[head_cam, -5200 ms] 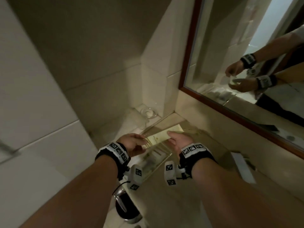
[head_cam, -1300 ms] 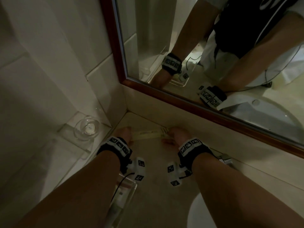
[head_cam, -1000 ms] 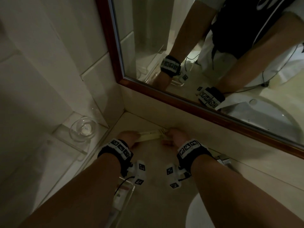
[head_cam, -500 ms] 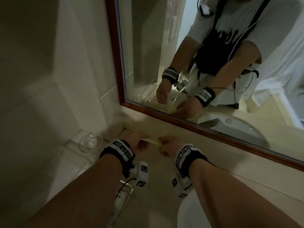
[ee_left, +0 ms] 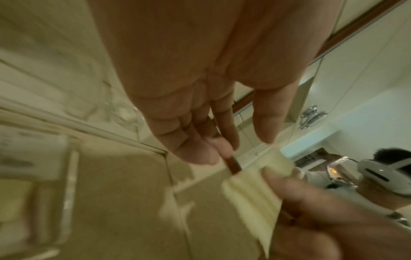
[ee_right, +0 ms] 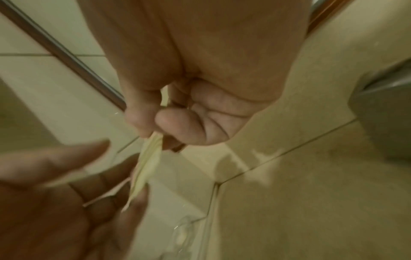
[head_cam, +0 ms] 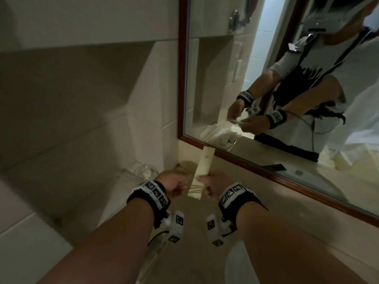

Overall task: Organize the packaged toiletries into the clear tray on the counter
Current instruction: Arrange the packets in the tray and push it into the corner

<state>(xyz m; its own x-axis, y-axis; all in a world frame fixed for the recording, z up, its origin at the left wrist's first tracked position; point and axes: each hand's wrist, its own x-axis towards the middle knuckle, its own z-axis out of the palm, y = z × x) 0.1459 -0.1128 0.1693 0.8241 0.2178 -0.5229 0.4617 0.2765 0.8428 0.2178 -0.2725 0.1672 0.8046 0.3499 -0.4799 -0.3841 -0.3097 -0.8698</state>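
Above the beige counter (head_cam: 209,238), tucked into the corner under the framed mirror (head_cam: 256,167), the right hand (head_cam: 213,186) has a small stack of flat cream packets (head_cam: 202,171) pinched between thumb and curled fingers, and the right wrist view confirms it: thumb on one face, forefinger on the other, gripping near the lower end. The stack's long axis runs away from the person, its far end tipped up toward the mirror frame, its near end down between the two wrists. The left hand (head_cam: 174,184) sits just beside it, and from its own wrist camera the fingers hang relaxed and loosely spread, holding nothing, fingertips close to the packet edge but apart from it as far as I can tell. Now, the clear tray (head_cam: 151,261): only a faint glassy edge shows low in the head view, under the left forearm, nearer the body than the packets. So the delivery looks like a pull back and down to the left, and the right hand has the load. A small glass dish (head_cam: 146,171) sits on the ledge at left, near the left hand; worth steering wide of that.
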